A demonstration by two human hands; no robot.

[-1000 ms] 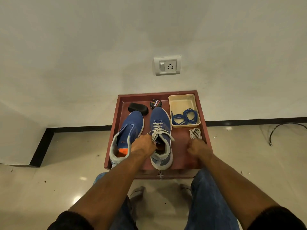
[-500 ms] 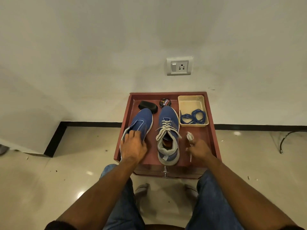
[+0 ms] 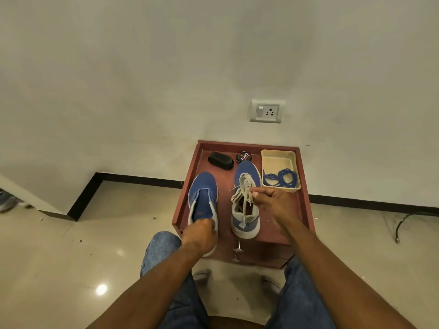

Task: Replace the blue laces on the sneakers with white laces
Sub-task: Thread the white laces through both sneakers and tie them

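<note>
Sneakers: the unlaced left sneaker (image 3: pixel 202 198) and the white-laced right sneaker (image 3: pixel 245 200) stand side by side on the red desk (image 3: pixel 301 210), toes to the wall.
Left hand: your left hand (image 3: pixel 200 236) grips the heel of the left sneaker, fingers curled.
Right hand: your right hand (image 3: pixel 272 201) pinches a loose white lace (image 3: pixel 244 211) above the right sneaker.
Blue laces: the blue laces (image 3: pixel 281 179) lie coiled in the cream tray (image 3: pixel 278 160).
Far edge: a black brush (image 3: pixel 220 160) and polish tin (image 3: pixel 244 156).

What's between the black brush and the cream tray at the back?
In the head view, the round polish tin sits between the brush and the tray, just beyond the laced sneaker's toe.
</note>
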